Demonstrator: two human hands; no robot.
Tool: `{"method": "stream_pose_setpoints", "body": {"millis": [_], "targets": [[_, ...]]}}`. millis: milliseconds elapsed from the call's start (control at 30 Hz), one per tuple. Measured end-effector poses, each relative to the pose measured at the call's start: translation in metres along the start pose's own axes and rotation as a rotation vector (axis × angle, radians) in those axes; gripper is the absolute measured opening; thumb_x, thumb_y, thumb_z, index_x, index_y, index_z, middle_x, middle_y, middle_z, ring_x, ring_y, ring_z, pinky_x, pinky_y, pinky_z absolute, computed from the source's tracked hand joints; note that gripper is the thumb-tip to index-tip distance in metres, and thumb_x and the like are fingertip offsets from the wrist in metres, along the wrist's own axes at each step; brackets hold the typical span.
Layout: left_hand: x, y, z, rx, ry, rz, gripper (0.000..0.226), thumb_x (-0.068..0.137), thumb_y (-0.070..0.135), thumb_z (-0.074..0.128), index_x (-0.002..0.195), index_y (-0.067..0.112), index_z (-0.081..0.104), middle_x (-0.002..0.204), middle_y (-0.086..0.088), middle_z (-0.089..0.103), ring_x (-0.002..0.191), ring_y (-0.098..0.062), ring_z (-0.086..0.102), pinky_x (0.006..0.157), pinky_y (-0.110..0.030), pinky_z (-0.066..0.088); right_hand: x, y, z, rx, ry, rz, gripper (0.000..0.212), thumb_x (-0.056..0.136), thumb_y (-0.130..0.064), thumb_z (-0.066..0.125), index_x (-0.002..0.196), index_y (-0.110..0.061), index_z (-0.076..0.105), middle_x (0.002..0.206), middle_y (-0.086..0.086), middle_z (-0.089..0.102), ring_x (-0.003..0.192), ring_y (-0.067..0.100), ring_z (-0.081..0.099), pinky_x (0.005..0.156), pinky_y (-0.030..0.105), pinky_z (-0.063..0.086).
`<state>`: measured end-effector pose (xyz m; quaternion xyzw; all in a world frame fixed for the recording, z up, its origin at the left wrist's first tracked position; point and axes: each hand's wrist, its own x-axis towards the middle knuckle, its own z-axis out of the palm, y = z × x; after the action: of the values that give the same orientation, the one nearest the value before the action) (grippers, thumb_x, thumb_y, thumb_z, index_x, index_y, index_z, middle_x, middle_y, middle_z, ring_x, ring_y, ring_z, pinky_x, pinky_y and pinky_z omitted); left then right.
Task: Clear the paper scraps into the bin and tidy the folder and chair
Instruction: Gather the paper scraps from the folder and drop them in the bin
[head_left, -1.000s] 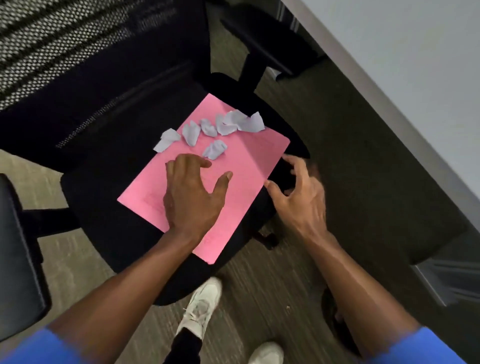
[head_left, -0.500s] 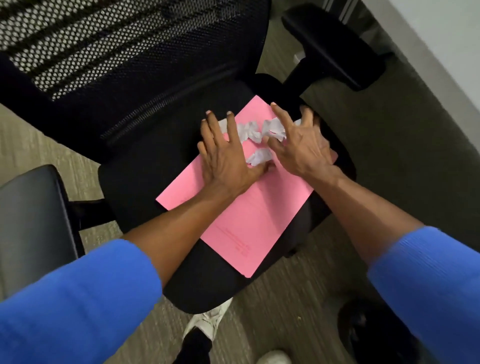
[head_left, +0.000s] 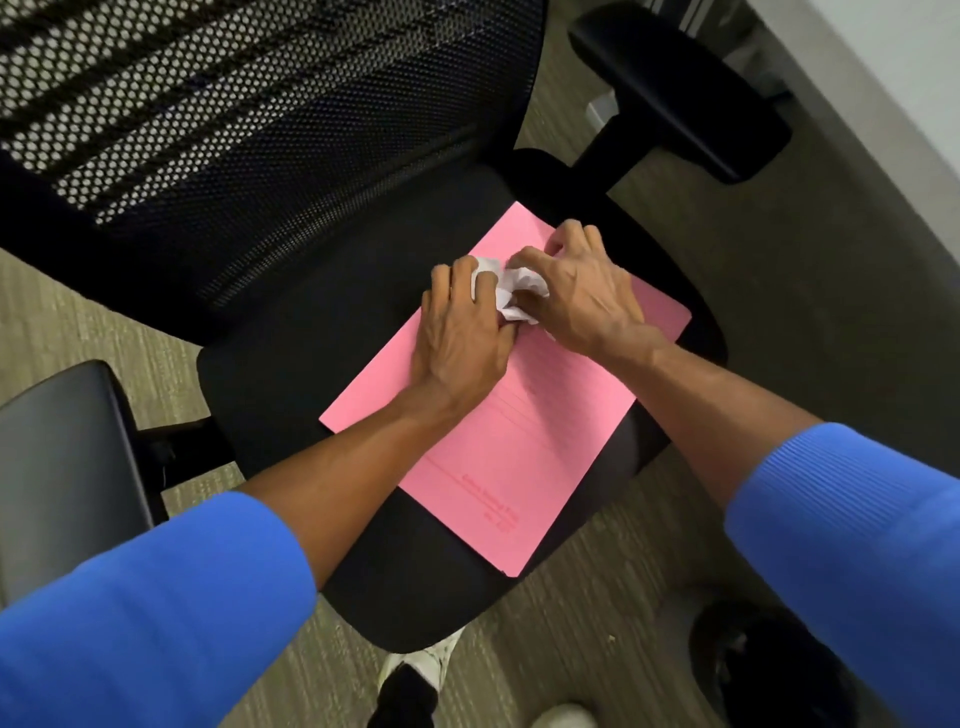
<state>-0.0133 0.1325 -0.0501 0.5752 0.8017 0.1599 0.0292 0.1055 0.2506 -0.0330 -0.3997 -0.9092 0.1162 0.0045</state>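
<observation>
While red print on pink folder (head_left: 524, 441) blurs unreadable, left hand (head_left: 460, 332), right hand (head_left: 582, 293) grips cupped around paper scraps (head_left: 511, 291).

Red printed lines run along the pink folder (head_left: 519, 441) near its lower corner (centre of the frame), too blurred to read; nothing else carries text.

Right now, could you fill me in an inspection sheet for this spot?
Surface: black chair seat, mesh back behind.
Job's things: pink folder flat on the seat; white scraps bunched between both hands; dark bin on the floor, lower right.
Clutter: nothing seen.
Grippers: left hand and right hand cupped on the scraps, over the folder.
Cables: nothing seen.
Surroundings: carpet, pale desk edge at upper right, white shoes below.
</observation>
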Motion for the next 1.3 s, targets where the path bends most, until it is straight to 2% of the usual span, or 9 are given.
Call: {"method": "stream_pose_setpoints", "body": {"millis": [167,300,433,633,800,900,967,1200,1300], "targets": [[0.008,-0.003,-0.001,-0.007,-0.076,0.115,0.054,0.099,0.027,0.07,0.148,0.011,0.053,0.135,-0.015,0.054,0.122,-0.031,0.053,0.099,-0.042,0.055,-0.021,0.008,0.016,0.115,0.136,0.048,0.029,0.099,-0.039,0.069,0.122,-0.02,0.069,0.114,0.009,0.052,0.101,0.027,0.055,0.064,0.036,0.045],[0.004,-0.003,0.0,-0.071,-0.094,0.175,0.034,0.098,0.004,0.066,0.131,0.004,0.07,0.129,-0.017,0.058,0.121,-0.033,0.055,0.086,-0.044,0.06,-0.038,0.013,0.024,0.241,0.251,0.123,0.021,0.096,-0.024,0.075,0.113,-0.013,0.075,0.106,0.009,0.058,0.092,0.028,0.062,0.065,0.033,0.045],[-0.004,0.0,0.004,-0.159,-0.047,0.184,0.018,0.09,-0.006,0.069,0.106,-0.002,0.077,0.108,-0.016,0.062,0.099,-0.031,0.061,0.066,-0.043,0.058,-0.047,0.014,0.028,0.376,0.29,0.196,0.019,0.089,-0.015,0.081,0.108,-0.013,0.082,0.1,0.007,0.06,0.091,0.023,0.062,0.07,0.039,0.057],[-0.008,0.006,0.003,-0.266,-0.052,0.048,0.031,0.091,-0.014,0.056,0.113,-0.004,0.077,0.111,-0.015,0.064,0.1,-0.031,0.062,0.079,-0.045,0.058,-0.061,0.022,0.028,0.493,0.395,0.34,0.01,0.089,-0.02,0.08,0.098,-0.019,0.084,0.091,-0.003,0.059,0.08,0.008,0.054,0.066,0.008,0.037],[-0.013,0.017,-0.003,-0.389,-0.031,-0.094,0.035,0.107,0.026,0.052,0.123,0.002,0.071,0.127,-0.011,0.057,0.112,-0.025,0.059,0.093,-0.047,0.058,-0.073,0.035,0.023,0.627,0.436,0.445,0.013,0.092,-0.023,0.078,0.102,-0.025,0.085,0.099,0.0,0.076,0.082,0.004,0.067,0.071,0.009,0.05],[-0.019,0.024,-0.007,-0.344,-0.164,0.006,0.079,0.094,0.064,0.066,0.154,0.016,0.05,0.15,-0.012,0.044,0.136,-0.029,0.049,0.1,-0.043,0.054,-0.087,0.042,0.019,0.655,0.464,0.462,0.015,0.092,-0.021,0.079,0.106,-0.021,0.085,0.097,-0.012,0.077,0.081,-0.015,0.064,0.068,0.0,0.045],[-0.022,0.027,-0.006,-0.236,-0.249,0.098,0.094,0.089,0.068,0.071,0.165,0.025,0.035,0.16,-0.013,0.036,0.145,-0.032,0.04,0.103,-0.046,0.053,-0.101,0.046,0.016,0.686,0.463,0.484,0.014,0.094,-0.019,0.077,0.106,-0.018,0.085,0.094,-0.017,0.075,0.083,-0.023,0.061,0.068,-0.002,0.044],[-0.026,0.034,0.001,-0.148,-0.201,0.188,0.044,0.102,0.022,0.071,0.144,0.01,0.066,0.144,-0.018,0.051,0.126,-0.036,0.055,0.091,-0.05,0.061,-0.159,0.048,0.011,0.779,0.528,0.621,0.01,0.096,-0.023,0.077,0.103,-0.023,0.084,0.081,-0.025,0.071,0.069,-0.013,0.065,0.052,0.007,0.043],[-0.031,0.036,0.007,-0.267,-0.163,0.144,0.034,0.102,0.014,0.07,0.134,0.004,0.07,0.132,-0.012,0.057,0.116,-0.03,0.062,0.088,-0.04,0.061,-0.187,0.047,0.016,0.838,0.551,0.736,0.01,0.092,-0.028,0.08,0.101,-0.026,0.085,0.076,-0.021,0.075,0.065,0.001,0.068,0.049,0.023,0.046]]}}
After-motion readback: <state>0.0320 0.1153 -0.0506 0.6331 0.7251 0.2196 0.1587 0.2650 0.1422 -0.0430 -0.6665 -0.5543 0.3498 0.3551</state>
